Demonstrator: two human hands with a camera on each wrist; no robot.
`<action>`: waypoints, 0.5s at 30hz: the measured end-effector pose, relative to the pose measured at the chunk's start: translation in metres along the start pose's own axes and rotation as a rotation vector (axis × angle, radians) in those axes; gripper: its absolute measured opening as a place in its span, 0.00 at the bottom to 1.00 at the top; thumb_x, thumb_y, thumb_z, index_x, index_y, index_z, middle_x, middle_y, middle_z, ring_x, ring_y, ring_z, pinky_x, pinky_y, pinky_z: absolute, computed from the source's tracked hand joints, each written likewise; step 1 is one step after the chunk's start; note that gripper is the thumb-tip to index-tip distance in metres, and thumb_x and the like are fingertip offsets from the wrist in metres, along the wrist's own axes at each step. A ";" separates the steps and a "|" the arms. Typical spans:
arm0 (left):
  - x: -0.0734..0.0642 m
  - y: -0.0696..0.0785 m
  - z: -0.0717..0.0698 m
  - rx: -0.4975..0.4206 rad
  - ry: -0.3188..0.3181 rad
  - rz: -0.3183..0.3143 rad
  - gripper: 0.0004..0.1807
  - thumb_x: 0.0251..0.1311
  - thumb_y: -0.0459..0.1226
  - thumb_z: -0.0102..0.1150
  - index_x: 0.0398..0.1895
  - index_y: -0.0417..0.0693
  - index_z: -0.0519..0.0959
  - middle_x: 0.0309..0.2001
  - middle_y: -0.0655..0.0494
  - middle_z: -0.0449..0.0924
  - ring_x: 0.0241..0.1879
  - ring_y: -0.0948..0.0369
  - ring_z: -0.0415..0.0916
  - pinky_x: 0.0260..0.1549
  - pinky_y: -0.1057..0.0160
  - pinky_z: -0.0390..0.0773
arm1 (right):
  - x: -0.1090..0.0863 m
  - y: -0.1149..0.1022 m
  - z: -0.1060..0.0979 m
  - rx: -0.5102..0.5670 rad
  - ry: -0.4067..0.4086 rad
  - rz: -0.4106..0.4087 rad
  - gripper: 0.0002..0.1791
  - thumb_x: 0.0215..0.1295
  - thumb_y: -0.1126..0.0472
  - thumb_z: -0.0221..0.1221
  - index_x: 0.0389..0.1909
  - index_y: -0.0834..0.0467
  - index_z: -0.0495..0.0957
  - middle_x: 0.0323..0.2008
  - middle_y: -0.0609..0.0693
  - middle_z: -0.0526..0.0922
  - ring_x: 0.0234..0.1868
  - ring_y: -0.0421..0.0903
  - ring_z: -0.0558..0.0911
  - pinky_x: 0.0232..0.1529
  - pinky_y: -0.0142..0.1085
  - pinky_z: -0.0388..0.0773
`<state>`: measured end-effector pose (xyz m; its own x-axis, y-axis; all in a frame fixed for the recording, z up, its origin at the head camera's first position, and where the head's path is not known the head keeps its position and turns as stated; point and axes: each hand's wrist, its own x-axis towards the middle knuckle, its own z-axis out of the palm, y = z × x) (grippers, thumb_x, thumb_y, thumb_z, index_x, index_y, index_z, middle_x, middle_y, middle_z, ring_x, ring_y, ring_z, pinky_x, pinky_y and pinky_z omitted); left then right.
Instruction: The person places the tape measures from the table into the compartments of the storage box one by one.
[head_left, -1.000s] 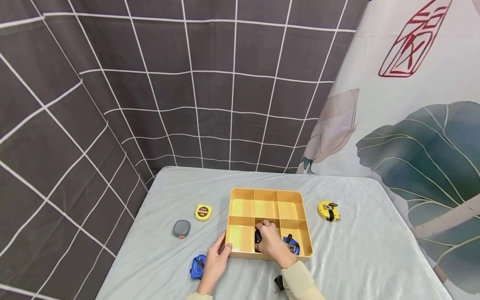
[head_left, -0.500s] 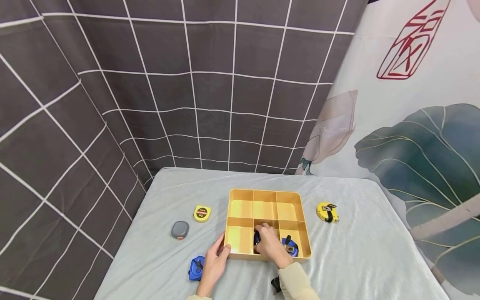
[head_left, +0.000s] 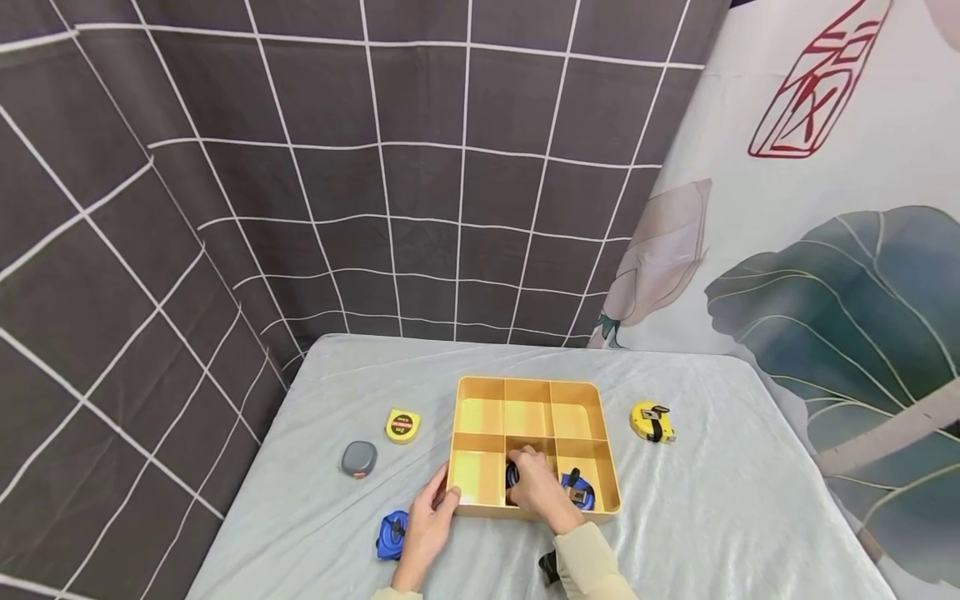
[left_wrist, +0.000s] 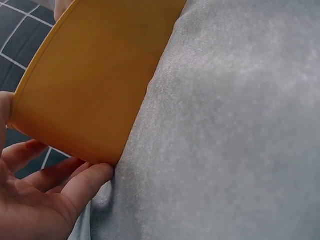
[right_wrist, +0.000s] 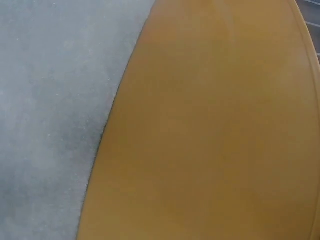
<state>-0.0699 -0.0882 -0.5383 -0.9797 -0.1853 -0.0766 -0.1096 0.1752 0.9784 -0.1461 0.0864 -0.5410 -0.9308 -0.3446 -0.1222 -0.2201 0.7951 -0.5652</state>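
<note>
A yellow compartment box [head_left: 480,510] lies on the cloth-covered table. My left hand [head_left: 426,527] grips its near left corner; the left wrist view shows the fingers and thumb against the box wall [left_wrist: 95,85]. Inside the near middle compartment, my right hand [head_left: 538,487] holds a dark tape measure [head_left: 512,474], mostly hidden by the fingers. A blue tape measure [head_left: 579,491] sits in the near right compartment. In the right wrist view only the box's outer wall [right_wrist: 210,125] and cloth show, not the hand.
Left of the box lie a yellow tape measure [head_left: 402,426], a grey tape measure [head_left: 359,458] and a blue tape measure [head_left: 392,535]. Another yellow tape measure [head_left: 652,422] lies to the right. A black object [head_left: 549,568] is partly covered by the right sleeve.
The head view has shifted very slightly. Both hands keep their places at the box, and the tape measures stay where they were.
</note>
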 end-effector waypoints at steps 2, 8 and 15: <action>0.000 -0.001 -0.001 -0.005 -0.002 0.002 0.25 0.61 0.32 0.51 0.62 0.34 0.65 0.60 0.38 0.67 0.54 0.50 0.71 0.48 0.70 0.71 | 0.000 -0.001 0.000 -0.002 -0.008 -0.006 0.29 0.42 0.70 0.68 0.51 0.69 0.74 0.45 0.60 0.73 0.50 0.64 0.70 0.44 0.49 0.74; -0.001 -0.001 -0.001 -0.007 0.001 0.001 0.25 0.60 0.32 0.51 0.61 0.33 0.66 0.59 0.37 0.68 0.53 0.50 0.72 0.47 0.72 0.71 | -0.006 -0.006 -0.014 -0.010 -0.013 -0.047 0.26 0.45 0.66 0.67 0.48 0.67 0.75 0.43 0.60 0.74 0.45 0.61 0.74 0.40 0.46 0.75; -0.001 0.000 -0.001 -0.014 -0.001 0.004 0.25 0.60 0.31 0.51 0.61 0.33 0.66 0.59 0.37 0.68 0.53 0.48 0.72 0.47 0.72 0.71 | -0.008 0.001 -0.062 0.102 0.050 -0.186 0.19 0.51 0.63 0.64 0.45 0.65 0.77 0.42 0.58 0.80 0.43 0.54 0.78 0.44 0.46 0.76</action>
<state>-0.0692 -0.0888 -0.5380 -0.9802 -0.1840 -0.0728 -0.1033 0.1622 0.9813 -0.1571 0.1207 -0.4897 -0.8908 -0.4534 0.0309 -0.3611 0.6648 -0.6540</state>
